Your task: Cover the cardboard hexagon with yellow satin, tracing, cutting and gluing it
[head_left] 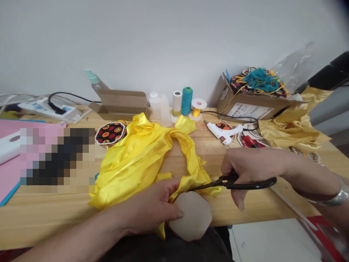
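Note:
My left hand [160,203] is closed, its thumb pressing a flat grey piece with a rounded, lobed outline [192,216] at the table's front edge. Yellow satin cloth [136,156] is pinched behind that piece and spreads in folds to the left and back, with a narrow loop curving around on the right. In my right hand [245,173] are black-handled scissors [226,181], fingers through the handles. Their blades point left and lie against the yellow cloth just above the grey piece's upper edge. Where the blade tips meet the cloth is partly hidden.
Behind the cloth stand white bottles [156,105], a teal thread cone [187,102] and a yellow thread spool [197,109]. A white glue gun [222,133] lies at right, before a cardboard box [245,105] of scraps. A patterned lobed piece [110,133] lies left; gold cloth [294,127] lies far right.

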`<state>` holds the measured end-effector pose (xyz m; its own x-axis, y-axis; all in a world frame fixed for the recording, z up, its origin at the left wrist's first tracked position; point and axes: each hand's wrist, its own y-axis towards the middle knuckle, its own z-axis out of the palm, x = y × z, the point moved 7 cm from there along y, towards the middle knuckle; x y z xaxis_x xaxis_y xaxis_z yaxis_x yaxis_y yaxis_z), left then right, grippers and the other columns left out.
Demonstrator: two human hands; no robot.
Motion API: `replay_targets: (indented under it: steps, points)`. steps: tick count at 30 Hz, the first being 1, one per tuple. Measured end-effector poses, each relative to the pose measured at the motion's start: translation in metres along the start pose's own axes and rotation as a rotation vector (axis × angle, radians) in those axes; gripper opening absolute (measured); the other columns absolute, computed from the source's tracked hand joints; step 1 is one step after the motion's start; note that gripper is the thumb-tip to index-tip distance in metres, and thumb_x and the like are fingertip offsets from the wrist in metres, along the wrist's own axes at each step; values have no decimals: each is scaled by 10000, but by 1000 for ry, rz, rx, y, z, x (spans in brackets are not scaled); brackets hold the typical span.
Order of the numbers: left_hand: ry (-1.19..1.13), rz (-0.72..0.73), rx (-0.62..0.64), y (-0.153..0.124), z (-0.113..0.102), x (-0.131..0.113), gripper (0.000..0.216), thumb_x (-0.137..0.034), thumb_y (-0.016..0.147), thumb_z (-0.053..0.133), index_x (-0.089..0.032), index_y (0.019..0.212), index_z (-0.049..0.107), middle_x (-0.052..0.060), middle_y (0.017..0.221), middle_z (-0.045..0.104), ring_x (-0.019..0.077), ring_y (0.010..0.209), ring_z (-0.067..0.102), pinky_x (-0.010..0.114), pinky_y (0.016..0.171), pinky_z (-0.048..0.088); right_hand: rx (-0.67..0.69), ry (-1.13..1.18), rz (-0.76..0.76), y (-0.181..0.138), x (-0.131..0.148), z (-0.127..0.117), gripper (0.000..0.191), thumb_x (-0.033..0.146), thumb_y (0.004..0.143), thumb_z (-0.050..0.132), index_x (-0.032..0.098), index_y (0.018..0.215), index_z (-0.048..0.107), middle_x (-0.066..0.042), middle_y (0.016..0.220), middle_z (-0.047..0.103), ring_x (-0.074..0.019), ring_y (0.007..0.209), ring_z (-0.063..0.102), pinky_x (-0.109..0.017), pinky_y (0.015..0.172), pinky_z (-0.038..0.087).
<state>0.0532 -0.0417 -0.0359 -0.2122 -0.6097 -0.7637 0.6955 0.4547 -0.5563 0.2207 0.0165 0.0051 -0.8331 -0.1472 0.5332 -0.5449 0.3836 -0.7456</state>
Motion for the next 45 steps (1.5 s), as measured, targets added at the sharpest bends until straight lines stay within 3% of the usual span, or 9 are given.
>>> replay_targets:
  steps: [22,30,45]
  points:
    - [-7,49,29,2,-2,-11,690,-4,678,558,-281,1309,580,-41,1017,745,183,907,671,271,831,476,-21,-126,29,-4,4,-2,527,654,562,767,181,580,536,77,516,402,-80,478,357,-222,430,220]
    - [-46,54,32,2,-2,-4,696,-14,679,571,-283,1320,566,-26,1047,737,202,937,666,293,835,476,-9,0,-78,0,9,2,473,608,625,760,177,621,567,75,569,437,-83,525,361,-216,457,241]
    - [-16,39,60,3,-2,-5,674,8,682,579,-296,1283,600,-51,1040,736,161,919,662,239,799,486,-29,16,-60,3,6,0,470,560,605,783,172,559,523,93,539,359,-64,496,290,-227,445,194]
